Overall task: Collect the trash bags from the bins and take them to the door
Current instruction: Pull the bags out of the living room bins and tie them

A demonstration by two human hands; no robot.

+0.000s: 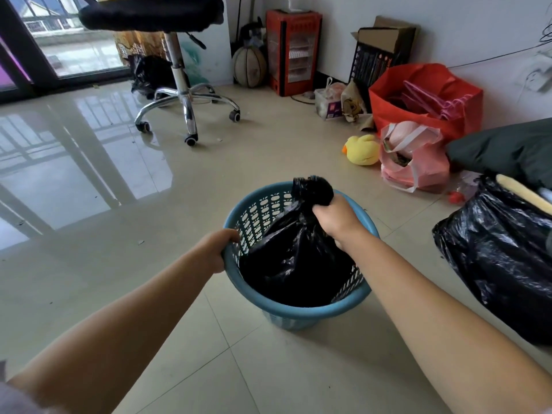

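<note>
Tiled floor [119, 204] holds a blue bin [298, 312]; right hand [334, 218] clenches its black bag's [292, 258] gathered neck, left hand [216, 249] grips the rim.

Wide open tile floor [89, 180] on the left, nothing between the blue bin [298, 312] and the glass door [59, 40] except the office chair [182, 94] standing by the door's right end. Right side is crowded: a big black bag [501, 264], pink bag [415, 156], red bag [424, 97] and yellow duck [363, 149] along the wall.
</note>
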